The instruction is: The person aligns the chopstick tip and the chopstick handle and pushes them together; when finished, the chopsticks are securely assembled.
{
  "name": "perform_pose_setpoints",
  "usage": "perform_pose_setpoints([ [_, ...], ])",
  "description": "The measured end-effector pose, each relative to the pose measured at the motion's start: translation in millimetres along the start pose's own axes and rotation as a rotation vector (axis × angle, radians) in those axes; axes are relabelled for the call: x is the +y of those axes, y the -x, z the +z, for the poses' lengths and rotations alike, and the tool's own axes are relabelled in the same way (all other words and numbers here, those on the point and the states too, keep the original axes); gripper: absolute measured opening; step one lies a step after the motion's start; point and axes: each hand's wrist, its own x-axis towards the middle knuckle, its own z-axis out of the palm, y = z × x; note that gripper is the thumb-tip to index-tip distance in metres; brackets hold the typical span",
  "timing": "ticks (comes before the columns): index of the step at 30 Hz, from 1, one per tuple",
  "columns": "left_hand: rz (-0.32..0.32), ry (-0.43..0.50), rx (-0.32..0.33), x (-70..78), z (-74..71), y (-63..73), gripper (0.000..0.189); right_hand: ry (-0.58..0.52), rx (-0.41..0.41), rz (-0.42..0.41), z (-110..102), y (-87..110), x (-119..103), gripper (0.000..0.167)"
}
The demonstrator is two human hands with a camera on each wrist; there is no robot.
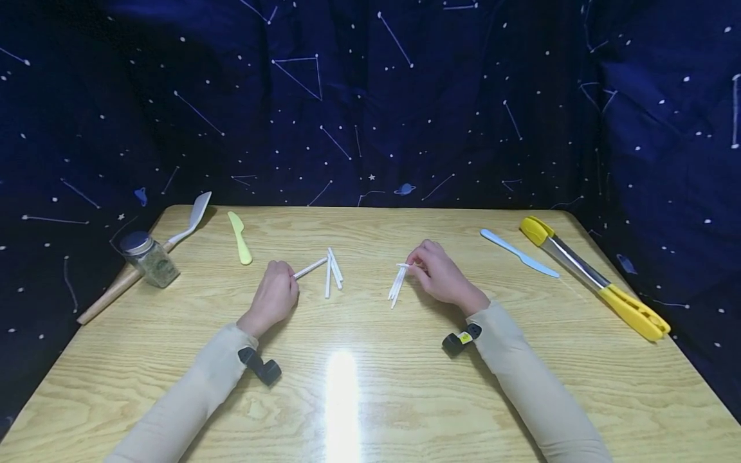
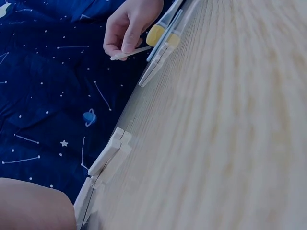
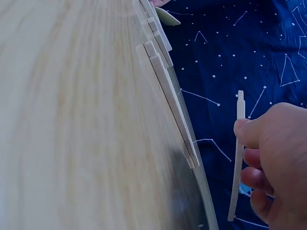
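Note:
On the left, my left hand (image 1: 271, 297) grips the near end of a slim white stick (image 1: 311, 268), which points away to the right. The stick's far tip meets the top of a small group of similar white sticks (image 1: 337, 270) on the table. My right hand (image 1: 439, 275) pinches another white stick (image 1: 403, 265) between thumb and fingers, just over the upper ends of a few thin white sticks (image 1: 397, 286). In the right wrist view that pinched stick (image 3: 241, 112) has a narrower tip, and it stands above the tabletop.
Far left, a glass jar (image 1: 156, 263) with a dark lid overlaps a wooden-handled spatula (image 1: 110, 296). Close by lies a pale yellow knife (image 1: 240, 238). Toward the right are a light blue knife (image 1: 518, 253) and yellow-tipped tongs (image 1: 596, 276). A dark starry curtain (image 1: 370, 103) hangs behind the table.

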Motion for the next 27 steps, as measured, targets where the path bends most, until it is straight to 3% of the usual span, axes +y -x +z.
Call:
perform_pose_setpoints([
  [6,-0.009,0.032,-0.006,-1.3,-1.6,-0.5,0.018,0.009,0.012,0.01,-1.3,2.5,-0.1,0.005],
  [17,-0.043,0.167,0.076,-2.3,0.3,-2.8,0.023,0.001,-0.021,0.035,-1.8,4.8,1.8,0.005],
  [22,-0.033,0.201,0.102,1.2,1.1,-1.5,0.023,-0.041,-0.066,0.054,-3.3,5.5,1.4,0.005],
  [27,0.032,0.236,0.174,4.0,3.8,0.0,0.019,-0.046,-0.06,0.053,-5.7,4.0,0.0,0.004],
])
